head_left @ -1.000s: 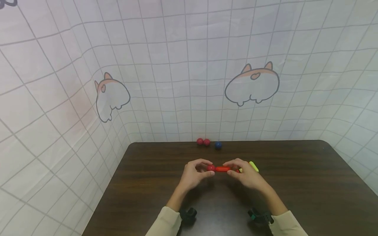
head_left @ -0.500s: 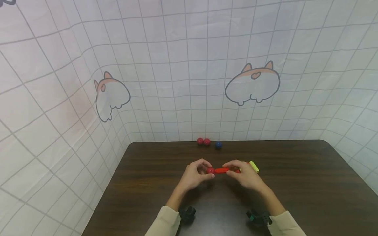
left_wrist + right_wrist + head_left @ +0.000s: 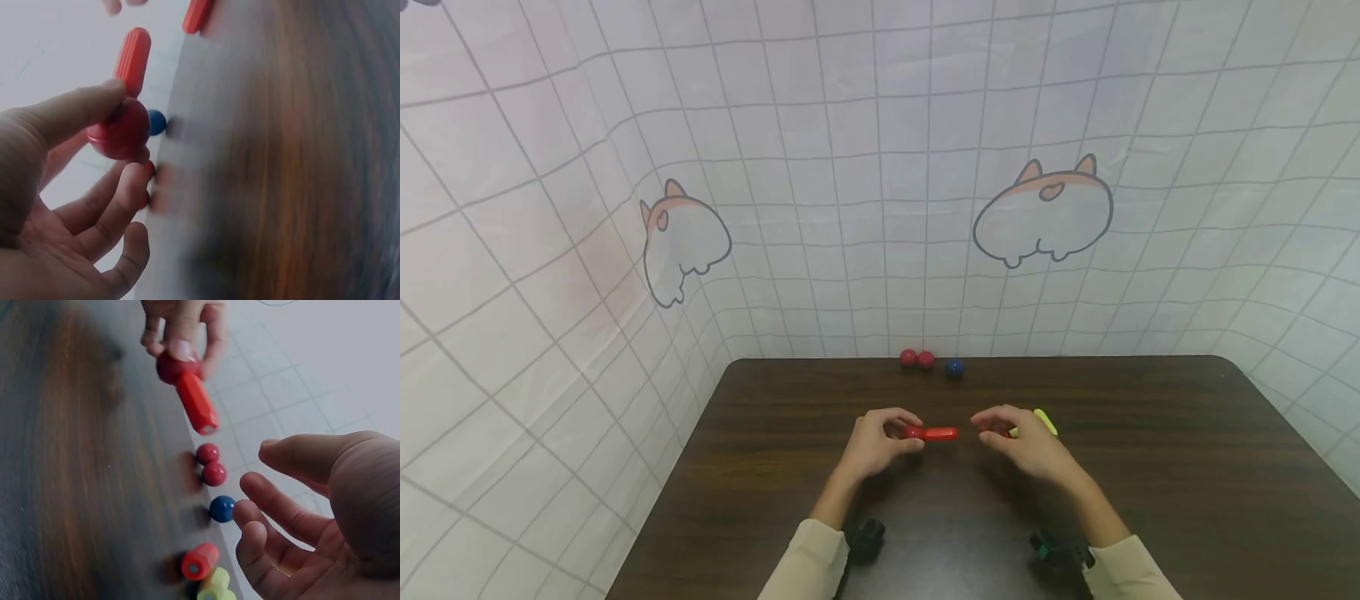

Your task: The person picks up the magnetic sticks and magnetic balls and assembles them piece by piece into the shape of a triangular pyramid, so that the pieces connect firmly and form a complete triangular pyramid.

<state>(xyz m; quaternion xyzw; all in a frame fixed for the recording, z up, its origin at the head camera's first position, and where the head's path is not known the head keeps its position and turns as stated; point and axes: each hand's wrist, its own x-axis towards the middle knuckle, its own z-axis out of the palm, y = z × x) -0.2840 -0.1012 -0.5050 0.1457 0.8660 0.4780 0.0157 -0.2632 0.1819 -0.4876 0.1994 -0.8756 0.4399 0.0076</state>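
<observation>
My left hand [image 3: 868, 446] pinches a dark red ball [image 3: 122, 134] between thumb and fingers, above the table. A bright red ribbed rod [image 3: 133, 62] sticks out from the ball toward the right hand; its free end carries a small grey spot [image 3: 208, 430]. My right hand [image 3: 1033, 442] holds nothing; its fingers are loosely bent, a short gap away from that rod's end. Near the right hand, partly hidden behind it in the head view, lie another red rod [image 3: 200, 559] and yellow-green rods [image 3: 217, 584].
Two red balls [image 3: 908, 358] [image 3: 927, 360] and a blue ball [image 3: 954, 368] sit along the back edge of the dark wooden table [image 3: 760, 467]. Behind it hangs a white grid-patterned cloth [image 3: 850, 208]. Wrist cameras [image 3: 867, 540] are worn on both arms.
The right hand has let go of the red rod. My left hand has moved left with the ball, and the rod has come along with it, opening a gap between the hands.
</observation>
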